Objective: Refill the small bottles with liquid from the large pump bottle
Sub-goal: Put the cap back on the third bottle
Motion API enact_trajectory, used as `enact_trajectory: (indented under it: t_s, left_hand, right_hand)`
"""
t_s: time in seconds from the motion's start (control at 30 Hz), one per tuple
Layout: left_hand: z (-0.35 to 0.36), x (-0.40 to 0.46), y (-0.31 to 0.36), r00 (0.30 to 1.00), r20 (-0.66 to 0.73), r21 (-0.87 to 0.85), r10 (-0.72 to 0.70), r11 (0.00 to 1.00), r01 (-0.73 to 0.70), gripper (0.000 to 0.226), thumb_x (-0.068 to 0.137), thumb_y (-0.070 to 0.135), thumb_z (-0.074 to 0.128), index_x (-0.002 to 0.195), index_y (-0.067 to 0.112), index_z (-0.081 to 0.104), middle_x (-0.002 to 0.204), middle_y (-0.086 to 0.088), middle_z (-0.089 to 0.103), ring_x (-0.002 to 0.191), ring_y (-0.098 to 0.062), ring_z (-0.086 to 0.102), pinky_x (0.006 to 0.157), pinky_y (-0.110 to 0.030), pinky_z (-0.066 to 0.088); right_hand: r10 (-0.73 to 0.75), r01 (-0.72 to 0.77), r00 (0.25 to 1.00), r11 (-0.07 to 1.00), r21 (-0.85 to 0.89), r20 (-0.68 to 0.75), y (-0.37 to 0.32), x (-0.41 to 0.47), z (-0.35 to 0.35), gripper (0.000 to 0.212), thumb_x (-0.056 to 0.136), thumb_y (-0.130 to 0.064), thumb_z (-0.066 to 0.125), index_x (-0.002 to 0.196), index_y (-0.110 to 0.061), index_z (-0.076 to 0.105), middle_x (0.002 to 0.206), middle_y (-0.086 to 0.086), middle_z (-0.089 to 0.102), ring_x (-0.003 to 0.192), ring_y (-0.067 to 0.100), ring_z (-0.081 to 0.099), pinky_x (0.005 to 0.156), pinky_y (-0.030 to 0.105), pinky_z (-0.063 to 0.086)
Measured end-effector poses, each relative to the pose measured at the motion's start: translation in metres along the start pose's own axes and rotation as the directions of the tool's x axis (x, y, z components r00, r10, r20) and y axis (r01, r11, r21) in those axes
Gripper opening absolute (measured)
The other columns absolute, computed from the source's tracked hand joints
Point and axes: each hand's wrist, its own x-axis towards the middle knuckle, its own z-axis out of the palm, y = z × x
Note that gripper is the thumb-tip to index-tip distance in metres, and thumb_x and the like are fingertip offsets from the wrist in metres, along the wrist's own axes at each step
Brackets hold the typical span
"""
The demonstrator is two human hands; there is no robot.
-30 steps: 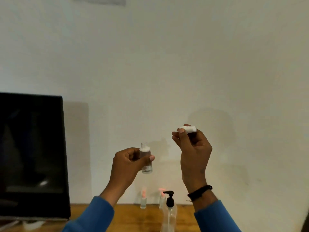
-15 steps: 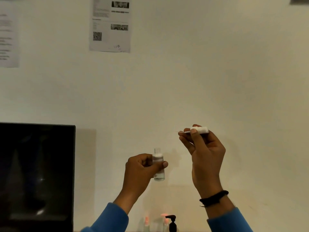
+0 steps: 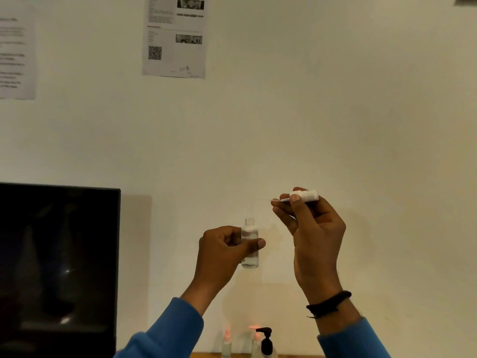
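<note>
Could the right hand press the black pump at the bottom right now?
Probably not. The right hand is raised high, pinching a white cap, and the pump bottle stands far below it. Nothing blocks the way, but the hand is busy.

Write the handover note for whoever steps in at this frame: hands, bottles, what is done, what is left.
Left hand grips an uncapped small bottle, upright, raised in front of the wall.
Right hand pinches its white spray cap, held apart from the bottle.
Large pump bottle and two capped small bottles stand below on the table.
Done: cap off.
Left: fill the held bottle, recap; how full it is cannot be told.
</note>
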Motion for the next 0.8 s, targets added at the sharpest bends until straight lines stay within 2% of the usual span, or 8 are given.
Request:
enact_trajectory:
  t_s: [0.07, 0.17, 0.27, 0.33, 0.4, 0.6, 0.8]
  left_hand:
    - [0.0, 0.0, 0.0, 1.0, 0.002, 0.007, 0.007, 1.0, -0.007, 0.043, 0.056, 0.056, 0.083, 0.078, 0.02, 0.075, 0.077, -0.004, 0.072, 0.073, -0.024, 0.068, 0.065, -0.041, 0.061]
    - [0.0, 0.001, 0.0, 1.0, 0.007, -0.003, 0.013, 1.0, -0.013, 0.032, 0.056, 0.055, 0.083, 0.076, 0.032, 0.073, 0.076, 0.005, 0.073, 0.071, -0.016, 0.069, 0.066, -0.035, 0.062]
    - [0.001, 0.001, 0.0, 1.0, 0.011, -0.01, 0.017, 1.0, -0.017, 0.03, 0.055, 0.054, 0.081, 0.078, 0.037, 0.071, 0.076, 0.02, 0.073, 0.073, -0.007, 0.07, 0.064, -0.023, 0.059]
    - [0.002, 0.0, 0.0, 1.0, 0.01, -0.01, 0.025, 1.0, -0.025, 0.03, 0.055, 0.054, 0.08, 0.078, 0.039, 0.07, 0.076, 0.025, 0.072, 0.073, -0.003, 0.069, 0.063, -0.018, 0.057]
    - [0.002, 0.0, 0.001, 1.0, 0.011, -0.012, 0.029, 1.0, -0.029, 0.03, 0.056, 0.054, 0.081, 0.078, 0.038, 0.07, 0.077, 0.023, 0.072, 0.074, -0.003, 0.07, 0.064, -0.02, 0.058]
    - [-0.001, 0.001, -0.001, 1.0, 0.007, -0.008, 0.026, 1.0, -0.026, 0.032, 0.057, 0.053, 0.084, 0.08, 0.033, 0.074, 0.08, 0.014, 0.074, 0.075, -0.012, 0.072, 0.069, -0.04, 0.063]
    - [-0.002, 0.0, 0.002, 0.999, 0.008, 0.023, 0.038, 0.999, -0.038, 0.031, 0.057, 0.056, 0.083, 0.08, 0.037, 0.073, 0.079, 0.013, 0.074, 0.075, -0.014, 0.072, 0.069, -0.039, 0.062]
  right_hand:
    - [0.004, -0.004, 1.0, 1.0, -0.011, 0.001, 0.002, 0.0, -0.001, 0.014, 0.093, -0.008, 0.061, 0.105, -0.005, 0.066, 0.091, 0.015, 0.073, 0.087, 0.031, 0.073, 0.076, 0.036, 0.06]
    - [0.013, -0.013, 1.0, 1.0, -0.019, 0.002, 0.005, -0.001, -0.002, 0.015, 0.093, -0.009, 0.061, 0.106, -0.003, 0.066, 0.09, 0.015, 0.073, 0.086, 0.03, 0.073, 0.078, 0.038, 0.061]
    - [0.014, -0.014, 1.0, 0.999, -0.033, 0.007, 0.007, -0.001, -0.004, 0.014, 0.093, -0.009, 0.06, 0.105, -0.004, 0.067, 0.09, 0.015, 0.073, 0.086, 0.031, 0.073, 0.079, 0.04, 0.06]
    - [0.017, -0.017, 1.0, 0.999, -0.041, 0.008, 0.008, -0.001, -0.005, 0.012, 0.093, -0.008, 0.061, 0.103, -0.006, 0.067, 0.089, 0.015, 0.073, 0.085, 0.03, 0.073, 0.078, 0.039, 0.06]
    - [0.02, -0.019, 1.0, 0.998, -0.051, 0.013, 0.009, -0.001, -0.005, 0.011, 0.093, -0.008, 0.061, 0.102, -0.006, 0.068, 0.089, 0.016, 0.073, 0.084, 0.031, 0.073, 0.077, 0.038, 0.061]
    - [0.024, -0.021, 0.999, 0.995, -0.096, 0.025, 0.01, 0.002, -0.005, 0.008, 0.093, -0.009, 0.062, 0.097, -0.008, 0.069, 0.086, 0.016, 0.072, 0.081, 0.03, 0.073, 0.074, 0.035, 0.061]
    - [0.026, -0.002, 0.996, 0.964, -0.267, 0.084, 0.017, 0.009, 0.001, 0.008, 0.092, -0.013, 0.065, 0.094, -0.007, 0.069, 0.079, 0.012, 0.071, 0.076, 0.028, 0.072, 0.071, 0.035, 0.061]
